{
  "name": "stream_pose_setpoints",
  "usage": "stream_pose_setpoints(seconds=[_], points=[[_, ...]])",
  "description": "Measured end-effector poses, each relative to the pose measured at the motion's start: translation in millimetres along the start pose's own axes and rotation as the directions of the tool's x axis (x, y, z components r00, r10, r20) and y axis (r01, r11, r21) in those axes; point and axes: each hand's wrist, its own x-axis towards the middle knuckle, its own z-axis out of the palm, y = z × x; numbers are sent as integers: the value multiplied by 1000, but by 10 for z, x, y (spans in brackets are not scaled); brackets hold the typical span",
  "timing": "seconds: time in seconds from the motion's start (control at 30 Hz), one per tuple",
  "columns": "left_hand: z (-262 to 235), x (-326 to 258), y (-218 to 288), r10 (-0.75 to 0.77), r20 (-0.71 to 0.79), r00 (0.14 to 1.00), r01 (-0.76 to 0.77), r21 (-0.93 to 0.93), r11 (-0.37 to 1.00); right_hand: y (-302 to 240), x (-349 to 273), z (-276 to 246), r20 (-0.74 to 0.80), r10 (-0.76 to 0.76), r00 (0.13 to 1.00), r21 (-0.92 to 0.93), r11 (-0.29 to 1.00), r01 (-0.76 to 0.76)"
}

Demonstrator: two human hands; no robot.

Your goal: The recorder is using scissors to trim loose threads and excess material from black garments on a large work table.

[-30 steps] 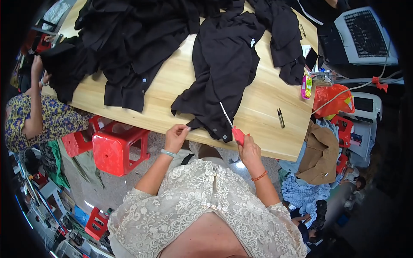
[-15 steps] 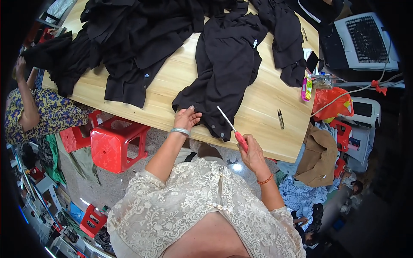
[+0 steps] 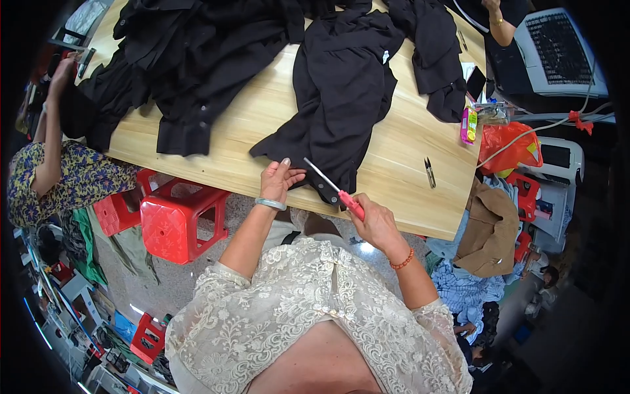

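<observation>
A black buttoned garment (image 3: 344, 85) lies across the wooden table, its lower end at the near edge. My left hand (image 3: 278, 182) is closed on the hem at that end, thumb and fingers pinching the cloth. In my right hand (image 3: 378, 224) is a red-handled tool (image 3: 352, 205) with a long thin metal shaft. The shaft points up and left over the garment, its tip close to my left fingers. Whether the tip touches the cloth I cannot tell.
More black garments (image 3: 203, 72) cover the table's (image 3: 262, 82) far side. Thread snips (image 3: 430, 173) lie at the right. A red stool (image 3: 172, 226) stands below the left edge, near another person's arm (image 3: 47, 151). Another hand (image 3: 500, 26) shows at upper right, by a laptop (image 3: 558, 56).
My left hand and the garment's hem have shifted slightly left. My right hand has brought the tool left, nearer to my left hand. Another person's hand has come in at upper right.
</observation>
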Motion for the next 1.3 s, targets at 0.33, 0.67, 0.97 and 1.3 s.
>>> stream_pose_setpoints(seconds=[0.33,0.67,0.97,1.3], points=[[111,-264,-705,-435,146,889,432,53,900,362,-353,62,-82,100,992,31,995,-98],[228,-258,-696,-40,25,999,30,306,952,472,-752,-53,127,111,986,-119,988,-96],[214,-232,-598,8,142,990,-76,481,873,446,-700,-63,57,64,996,-102,993,-58],[803,180,103,-34,462,886,-162,376,912,683,-613,66,-277,217,936,138,973,-185]])
